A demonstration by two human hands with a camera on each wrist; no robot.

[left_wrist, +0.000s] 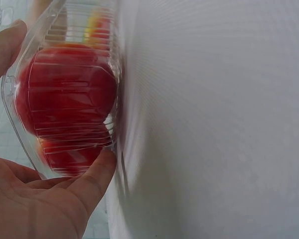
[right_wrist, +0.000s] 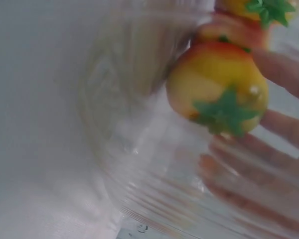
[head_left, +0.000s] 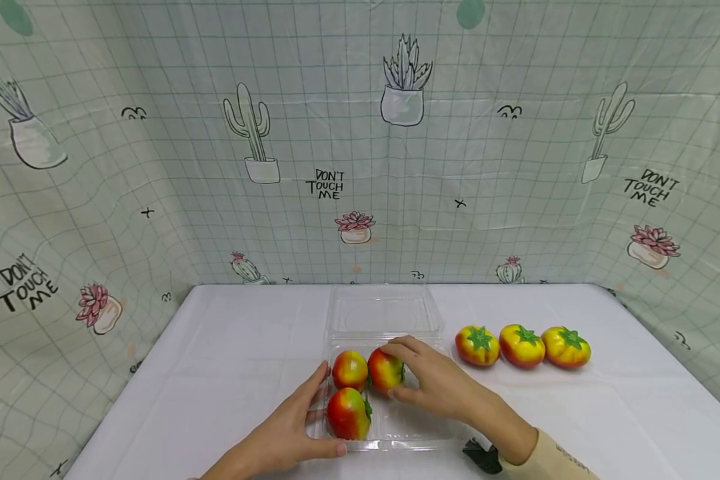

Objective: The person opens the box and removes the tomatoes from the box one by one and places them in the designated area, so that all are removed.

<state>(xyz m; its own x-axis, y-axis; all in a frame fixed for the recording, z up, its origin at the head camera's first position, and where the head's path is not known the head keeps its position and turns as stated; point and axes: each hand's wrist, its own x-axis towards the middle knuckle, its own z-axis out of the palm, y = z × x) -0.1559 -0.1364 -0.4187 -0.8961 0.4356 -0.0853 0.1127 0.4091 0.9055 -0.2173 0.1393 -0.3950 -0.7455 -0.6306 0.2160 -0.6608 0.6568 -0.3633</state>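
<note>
A clear plastic clamshell box point(head_left: 408, 427) lies on the table with its lid point(head_left: 384, 313) folded back. My left hand point(head_left: 285, 423) holds the box's left side, thumb at the near corner and fingers along the wall. In the box, one red-and-yellow tomato point(head_left: 349, 415) sits near left and another tomato point(head_left: 350, 371) behind it. A third tomato point(head_left: 385, 371) is beside the far one, between the thumb and fingers of my right hand point(head_left: 429, 377). In the right wrist view its green star-shaped leaf top point(right_wrist: 226, 113) faces the camera.
To the right of the box, three more tomatoes stand in a row: a left one point(head_left: 477, 345), a middle one point(head_left: 522, 346) and a right one point(head_left: 567, 347). A white cloth point(head_left: 234, 340) covers the table. Patterned curtains point(head_left: 300, 133) enclose the back and sides.
</note>
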